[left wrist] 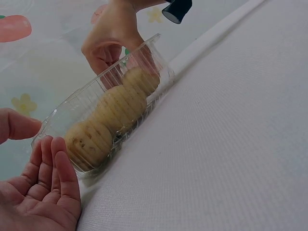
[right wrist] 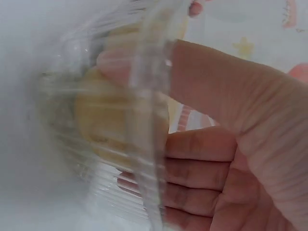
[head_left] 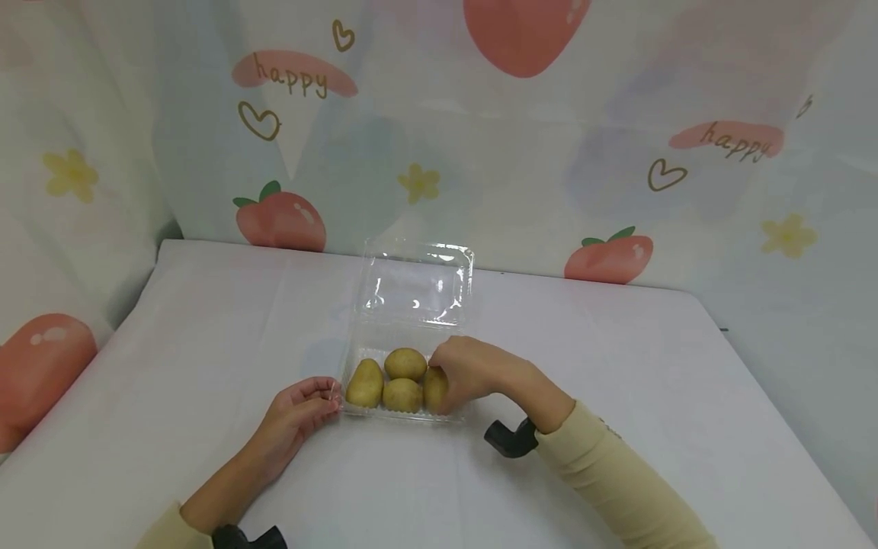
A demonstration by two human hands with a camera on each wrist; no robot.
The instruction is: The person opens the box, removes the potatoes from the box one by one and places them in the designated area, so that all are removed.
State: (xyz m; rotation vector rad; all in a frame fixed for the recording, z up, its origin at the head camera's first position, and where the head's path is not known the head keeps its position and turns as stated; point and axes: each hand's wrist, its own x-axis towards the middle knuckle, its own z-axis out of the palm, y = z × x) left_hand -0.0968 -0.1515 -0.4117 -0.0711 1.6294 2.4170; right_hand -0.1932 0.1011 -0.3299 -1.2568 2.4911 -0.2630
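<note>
A clear plastic clamshell container (head_left: 373, 337) lies on the table with its lid raised at the back, and several potatoes (head_left: 403, 396) sit inside. My left hand (head_left: 296, 418) pinches the container's left rim between thumb and fingers; in the left wrist view the thumb (left wrist: 21, 126) is at the top edge and the fingers (left wrist: 57, 168) lie along the outer wall. At the right end, my right hand (head_left: 475, 374) reaches in from above and grips the rightmost potato (head_left: 435, 390), partly hiding it. The right wrist view shows this potato (right wrist: 108, 113) through the plastic wall.
The open lid (head_left: 414, 290) stands up behind the base, near the table's back edge. White cloth covers the table (head_left: 590, 343). A printed curtain (head_left: 480, 175) with peaches and flowers hangs behind and at the sides. Black camera mounts (head_left: 511, 438) sit on both wrists.
</note>
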